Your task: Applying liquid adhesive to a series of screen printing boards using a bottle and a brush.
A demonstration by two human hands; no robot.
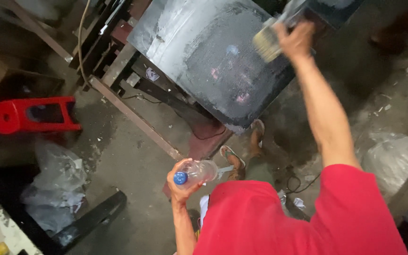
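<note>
Brushing of dark flat metal panel (223,61) under way, judged partly done.
Right hand (297,40), at 1 o'clock, is closed round a wide pale-bristled paintbrush (266,43) set against the panel's upper right edge. Panel shows a wet black centre with grey streaks at 11 o'clock, seemingly uncoated. Left hand (181,182), at 6 o'clock, wraps a clear plastic bottle with blue cap (195,173).

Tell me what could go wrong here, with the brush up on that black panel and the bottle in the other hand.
1. The right hand holds the brush at full reach on the wet-looking black panel; leaning that far could cost balance.
2. The left hand grips the clear bottle loosely, lying sideways; it might slip.
3. The feet wear open sandals near a cable and scraps on the floor, so a trip seems possible.
</note>
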